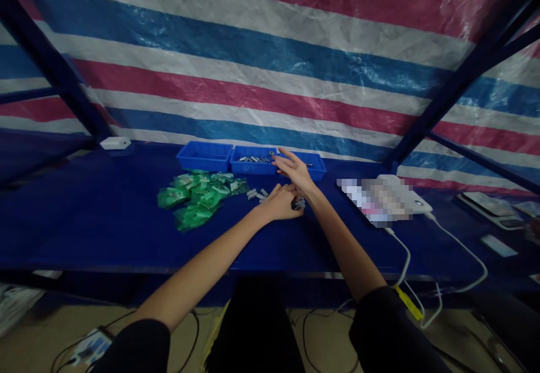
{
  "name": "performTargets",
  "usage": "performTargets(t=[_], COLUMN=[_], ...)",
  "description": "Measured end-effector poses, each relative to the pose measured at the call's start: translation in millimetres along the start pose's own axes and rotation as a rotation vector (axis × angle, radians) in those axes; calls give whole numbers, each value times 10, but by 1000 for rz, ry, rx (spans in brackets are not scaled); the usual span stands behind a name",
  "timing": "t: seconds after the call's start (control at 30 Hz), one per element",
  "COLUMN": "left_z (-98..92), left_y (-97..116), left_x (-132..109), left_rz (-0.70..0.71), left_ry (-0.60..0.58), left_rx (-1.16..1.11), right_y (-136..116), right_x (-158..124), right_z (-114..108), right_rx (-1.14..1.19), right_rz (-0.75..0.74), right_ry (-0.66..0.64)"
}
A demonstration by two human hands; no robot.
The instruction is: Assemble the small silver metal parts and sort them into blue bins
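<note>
On the table point(126, 221), metal parts point(299, 204) beside left hand point(280, 201), right hand point(293, 170) beyond

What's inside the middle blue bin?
Small silvery metal parts lie in the middle blue bin. The right hand, fingers spread, reaches over its right end, hiding whatever sits there.

A small dark metal part point(298, 204) is resting on the blue bench, partly hidden at the fingertips of the left hand point(282, 201). Loose silver pieces point(257, 194) are lying just beside it. The middle blue bin point(253, 168) is standing upright behind them, holding more silver pieces.
</note>
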State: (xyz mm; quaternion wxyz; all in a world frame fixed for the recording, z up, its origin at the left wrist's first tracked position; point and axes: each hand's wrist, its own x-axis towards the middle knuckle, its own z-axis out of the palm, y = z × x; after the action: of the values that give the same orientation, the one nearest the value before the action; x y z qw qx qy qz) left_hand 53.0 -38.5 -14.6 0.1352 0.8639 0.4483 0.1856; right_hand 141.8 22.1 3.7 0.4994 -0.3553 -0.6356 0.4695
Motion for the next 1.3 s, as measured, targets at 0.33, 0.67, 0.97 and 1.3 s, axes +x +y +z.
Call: performTargets(t=[0.33,0.67,0.97,1.3], left_z=[-23,-246,-287,-304], left_y=[-123,-287,-393,-429], left_x=[45,76,73,98], left_rz=[-91,-408,-457,-504], left_ry=[73,541,712,625], left_rx=[47,-63,-201,-246], right_y=[-87,139,115,181], right_x=[-22,13,-117,-91], right_z=[-100,-95,139,193], right_rx=[-87,-245,-2,39], right_rz=[82,82,203,-12], right_ry=[121,151,-29,27])
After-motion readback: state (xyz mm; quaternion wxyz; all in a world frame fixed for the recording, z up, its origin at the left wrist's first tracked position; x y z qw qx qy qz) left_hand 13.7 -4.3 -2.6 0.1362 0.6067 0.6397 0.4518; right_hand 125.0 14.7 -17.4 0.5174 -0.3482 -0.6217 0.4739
